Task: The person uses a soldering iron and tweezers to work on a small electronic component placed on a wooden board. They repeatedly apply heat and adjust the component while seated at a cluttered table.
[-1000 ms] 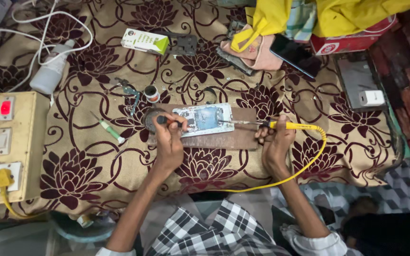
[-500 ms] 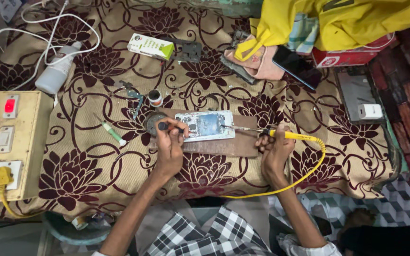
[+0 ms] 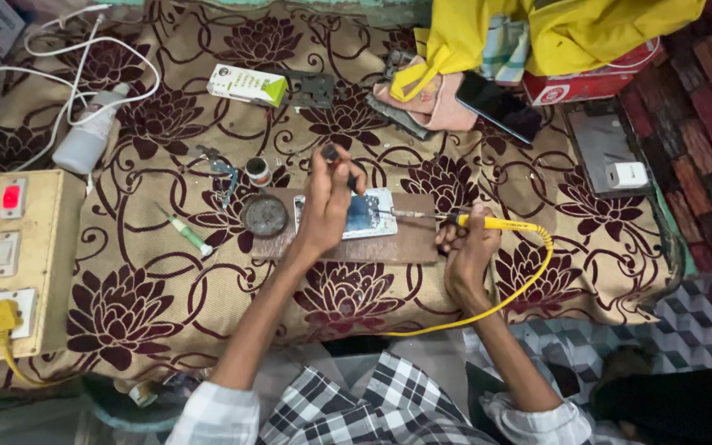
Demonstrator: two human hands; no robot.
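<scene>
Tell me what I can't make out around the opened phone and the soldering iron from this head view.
- Left hand covers the middle of the opened phone; the parts under it are hidden.
- The small dark item in the left fingers is too small to identify.
- The soldering iron tip: contact with the phone cannot be told.
- The round tin contents are blurred.
- The yellow cable passes behind the right arm.

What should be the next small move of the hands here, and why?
Probably bring the soldering iron tip onto the opened phone. The right hand holds its tip at the phone's edge, while the left hand rests on the phone, lifting a small dark tool.
</scene>
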